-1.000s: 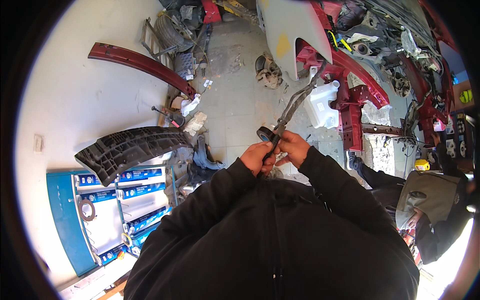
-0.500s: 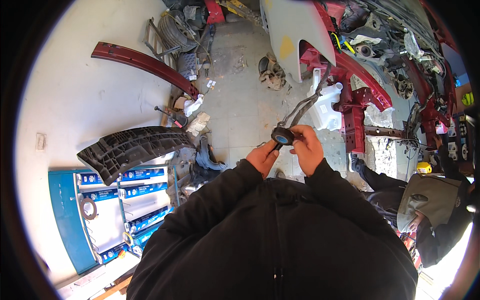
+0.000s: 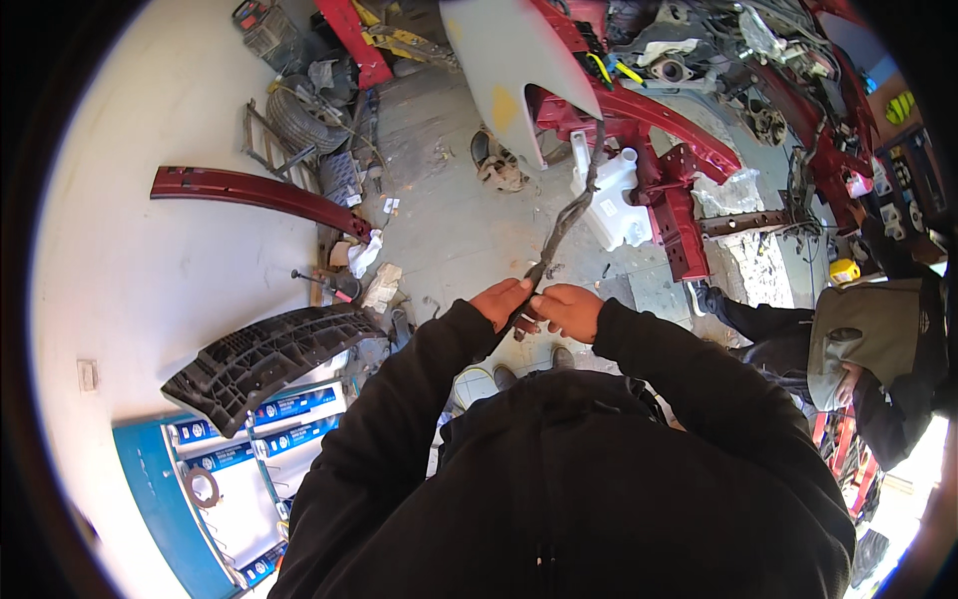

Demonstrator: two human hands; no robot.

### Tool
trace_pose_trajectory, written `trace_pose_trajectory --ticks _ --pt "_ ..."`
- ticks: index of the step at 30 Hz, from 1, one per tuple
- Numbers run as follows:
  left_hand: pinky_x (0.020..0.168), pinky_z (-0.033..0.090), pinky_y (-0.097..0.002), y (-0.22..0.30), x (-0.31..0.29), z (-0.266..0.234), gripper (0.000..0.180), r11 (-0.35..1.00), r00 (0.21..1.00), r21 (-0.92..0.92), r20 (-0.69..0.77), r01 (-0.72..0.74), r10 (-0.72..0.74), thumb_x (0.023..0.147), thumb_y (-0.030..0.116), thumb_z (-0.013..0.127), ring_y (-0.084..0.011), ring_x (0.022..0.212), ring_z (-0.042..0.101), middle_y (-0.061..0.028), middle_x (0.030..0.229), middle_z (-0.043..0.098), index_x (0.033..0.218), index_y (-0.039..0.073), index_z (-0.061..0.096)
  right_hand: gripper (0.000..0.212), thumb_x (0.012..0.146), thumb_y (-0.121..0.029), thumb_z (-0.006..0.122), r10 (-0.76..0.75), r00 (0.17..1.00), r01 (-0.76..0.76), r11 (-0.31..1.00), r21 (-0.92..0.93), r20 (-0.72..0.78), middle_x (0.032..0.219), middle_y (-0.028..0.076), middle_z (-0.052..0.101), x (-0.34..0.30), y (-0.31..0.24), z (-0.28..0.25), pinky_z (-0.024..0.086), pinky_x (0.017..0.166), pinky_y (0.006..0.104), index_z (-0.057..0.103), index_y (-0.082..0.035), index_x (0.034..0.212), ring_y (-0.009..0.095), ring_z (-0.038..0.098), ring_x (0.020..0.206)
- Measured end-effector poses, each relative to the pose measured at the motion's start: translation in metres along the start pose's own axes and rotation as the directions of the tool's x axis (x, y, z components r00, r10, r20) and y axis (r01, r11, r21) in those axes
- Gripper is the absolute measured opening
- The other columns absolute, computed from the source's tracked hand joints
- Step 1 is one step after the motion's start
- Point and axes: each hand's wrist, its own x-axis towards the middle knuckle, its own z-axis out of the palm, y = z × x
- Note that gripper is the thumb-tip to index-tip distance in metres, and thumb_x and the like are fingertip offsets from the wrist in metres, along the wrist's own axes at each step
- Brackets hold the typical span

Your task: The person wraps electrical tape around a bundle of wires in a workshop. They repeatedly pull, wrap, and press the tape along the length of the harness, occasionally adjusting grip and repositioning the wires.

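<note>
A dark wiring harness point(image 3: 567, 220) runs from under the grey fender point(image 3: 509, 80) down to my hands. My left hand point(image 3: 502, 301) is closed around its near end, thumb along the top. Against the same stretch, my right hand point(image 3: 569, 311) has its fingers curled in and its thumb close to the left one. What the right fingers pinch is hidden behind them and the harness. The roll of black tape cannot be made out now. Just right of the harness is a white plastic tank point(image 3: 611, 210).
Red car body parts point(image 3: 679, 230) and an opened engine bay lie to the right. Another person point(image 3: 863, 339) is at the far right. Along the left wall are a red beam point(image 3: 259, 195), a black plastic panel point(image 3: 279, 354) and a blue rack point(image 3: 165, 499). A rusty part point(image 3: 497, 163) lies on the floor.
The tape roll, earlier between my hands, has gone out of sight. Both hands shifted slightly left and down, and the harness is now drawn straighter toward them. The view has turned and shifted.
</note>
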Motion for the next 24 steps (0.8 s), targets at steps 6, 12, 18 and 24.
trace_pose_trajectory --ticks 6,12,18,24 --pt "0.069 0.057 -0.0302 0.007 0.018 -0.006 0.035 0.991 0.997 0.132 0.082 -0.022 0.012 0.112 0.041 0.062 -0.0140 0.083 0.068 -0.0022 0.090 0.066 0.111 0.006 0.066 0.048 0.109 -0.041 0.056 -0.113 0.993 0.111 0.990 -0.091 -0.017 0.082 0.016 0.069 -0.006 0.011 -0.016 0.055 0.075 0.0417 0.070 0.003 0.096 0.029 0.068 0.076" --pt "0.073 0.057 -0.0401 -0.021 0.027 0.009 0.034 0.703 0.922 0.692 -0.145 -0.164 0.358 0.108 0.033 0.067 -0.0289 0.081 0.071 -0.0148 0.082 0.067 0.100 0.000 0.066 0.048 0.105 -0.040 0.058 -0.059 0.981 0.004 0.958 -0.286 -0.186 0.082 0.024 0.071 -0.002 0.012 -0.005 0.054 0.077 0.0479 0.073 0.003 0.091 0.040 0.069 0.080" --pt "0.076 0.052 -0.0570 -0.062 0.048 0.004 0.034 0.535 0.755 0.844 -0.381 0.047 0.534 0.104 0.031 0.067 -0.0509 0.086 0.064 -0.0271 0.088 0.067 0.093 0.000 0.062 0.026 0.094 -0.032 0.070 -0.774 0.619 0.756 0.543 -0.366 0.131 0.095 0.014 0.065 -0.036 -0.049 0.036 0.056 0.088 0.0481 0.070 -0.007 0.087 0.037 0.065 0.101" --pt "0.081 0.057 -0.0580 -0.060 0.053 -0.023 0.032 0.368 0.753 0.912 -0.369 0.180 0.545 0.098 0.030 0.069 -0.0479 0.090 0.071 -0.0278 0.094 0.072 0.095 -0.002 0.065 0.044 0.094 -0.041 0.081 -0.259 0.942 0.226 0.960 -0.167 -0.215 0.091 0.018 0.059 -0.022 0.013 -0.044 0.051 0.078 0.0437 0.069 0.000 0.086 0.035 0.061 0.086"
